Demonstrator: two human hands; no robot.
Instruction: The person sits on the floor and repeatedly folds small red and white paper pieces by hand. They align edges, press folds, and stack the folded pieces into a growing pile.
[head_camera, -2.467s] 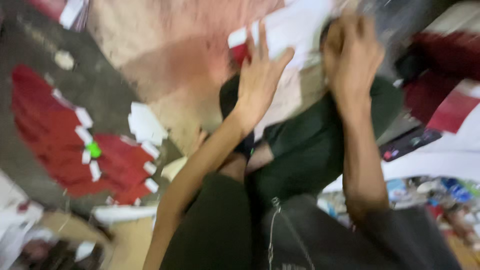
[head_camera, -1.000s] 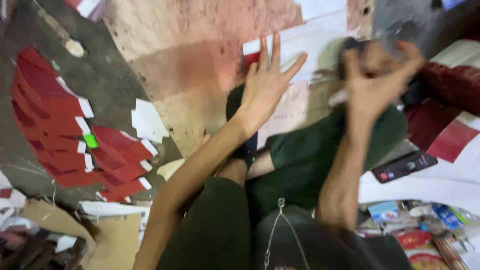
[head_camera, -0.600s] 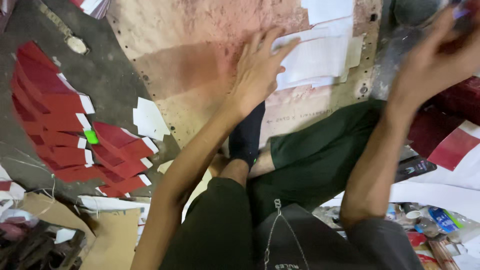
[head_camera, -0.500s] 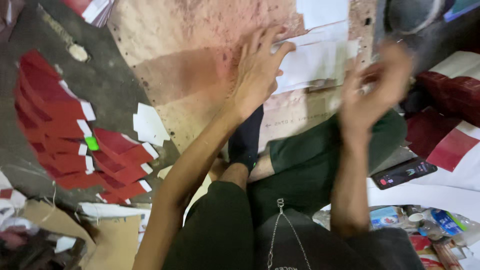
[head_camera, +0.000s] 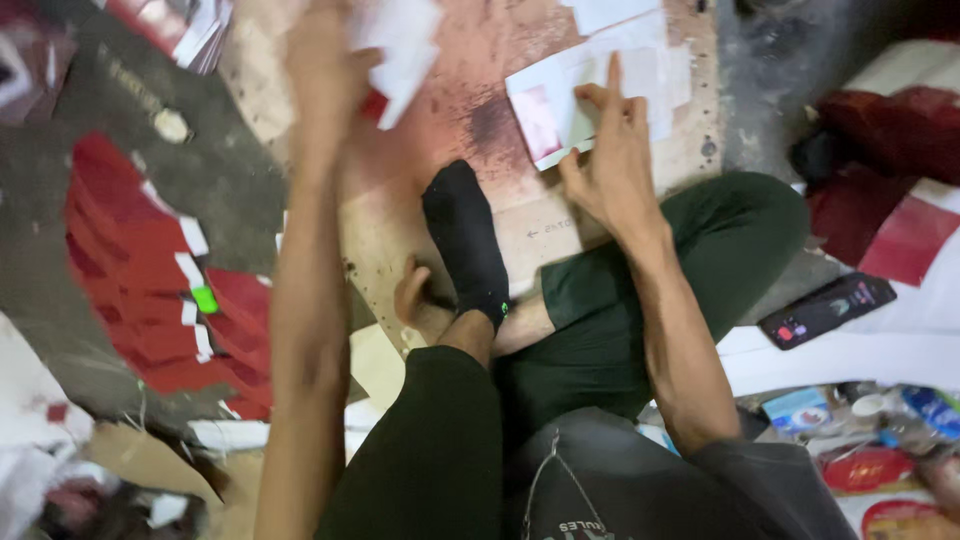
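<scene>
1. Worn board (head_camera: 470, 110) laid flat on a dark floor as the work surface, blotched with reddish stain. Crossed legs in green trousers, one foot in a black sock (head_camera: 465, 240) resting on its near part.
2. Left hand (head_camera: 320, 70) raised above the board and blurred by motion, apparently closed on a white sheet (head_camera: 405, 40). Exact grip impossible to tell.
3. Right hand (head_camera: 610, 170) down on a pile of white paper (head_camera: 560, 100) at the far right of the board. Index finger stretched out, other fingers curled, tips touching the top leaf, nothing gripped.
4. Step in hand, as a judgement: one sheet lifted clear while the pile is pinned in place.
5. Next move likely calls for steady fingertip pressure so the loose leaves do not slide, and a light pinch on the thin sheet to avoid creasing.
6. Paper thin, flat and rectangular, one leaf tinted pink at its left end. Board hard, scuffed and matte.
7. Red paper pieces (head_camera: 150, 300) with white ends fanned out on the floor to the left, well apart from both hands. Dark, glossy phone (head_camera: 825, 310) to the right, beside the knee.
</scene>
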